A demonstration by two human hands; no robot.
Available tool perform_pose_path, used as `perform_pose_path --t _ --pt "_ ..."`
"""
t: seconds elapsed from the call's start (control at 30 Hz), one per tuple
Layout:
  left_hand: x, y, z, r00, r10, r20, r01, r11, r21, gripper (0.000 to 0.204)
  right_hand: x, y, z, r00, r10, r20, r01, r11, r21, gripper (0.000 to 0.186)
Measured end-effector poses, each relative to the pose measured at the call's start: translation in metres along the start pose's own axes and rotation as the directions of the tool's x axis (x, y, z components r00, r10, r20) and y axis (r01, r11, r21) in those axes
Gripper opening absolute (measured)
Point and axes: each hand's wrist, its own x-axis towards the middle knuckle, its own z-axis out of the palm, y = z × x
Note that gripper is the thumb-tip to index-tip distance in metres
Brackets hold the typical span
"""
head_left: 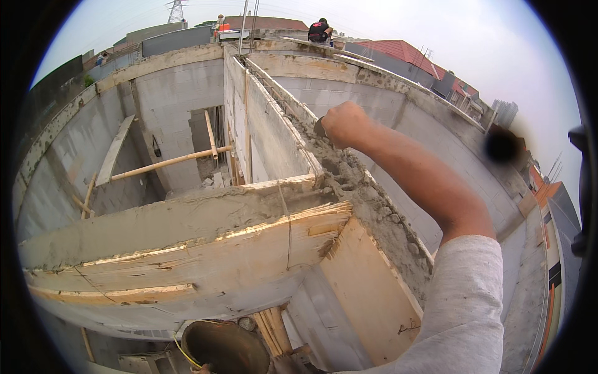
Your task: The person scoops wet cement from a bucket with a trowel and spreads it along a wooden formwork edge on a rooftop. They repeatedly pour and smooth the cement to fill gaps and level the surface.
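Wet grey concrete (358,187) fills the near wooden formwork (249,249) to its brim, rough-surfaced; right hand (344,123), fisted around a trowel handle (319,128), works farther along the unsmoothed wall top

right hand (344,124) on wall top (374,206) | bucket (224,346) below | tool (319,128) probably in hand

Surroundings: unfinished block-wall building, seen from above.
Wooden pole (168,162) braces grey block walls (174,100); round bucket (224,346) below; a distant person (320,30) on the far wall; red roofs (405,50) beyond.
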Motion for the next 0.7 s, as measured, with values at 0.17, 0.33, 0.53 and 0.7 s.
perform_pose_path --t 0.17,0.33,0.53,0.7 --pt "0.003 0.001 -0.009 0.995 -0.063 0.076 0.048 0.983 0.179 0.053 -0.031 0.026 -0.027 0.994 0.023 0.107 -0.019 0.999 -0.039 0.028" --pt "0.01 -0.004 -0.017 0.989 -0.121 0.084 0.114 0.99 0.088 0.048 -0.023 0.038 -0.032 0.96 0.276 -0.036 -0.27 0.955 0.125 0.032" --pt "0.017 -0.009 -0.015 0.986 -0.142 0.087 0.139 0.989 0.044 0.045 0.026 -0.003 0.001 0.947 0.151 0.284 -0.224 0.943 0.245 0.034" --pt "0.019 -0.007 -0.03 0.95 -0.269 0.159 0.292 0.945 -0.149 0.042 0.048 0.015 0.018 0.948 0.175 0.267 -0.265 0.896 0.356 0.037"
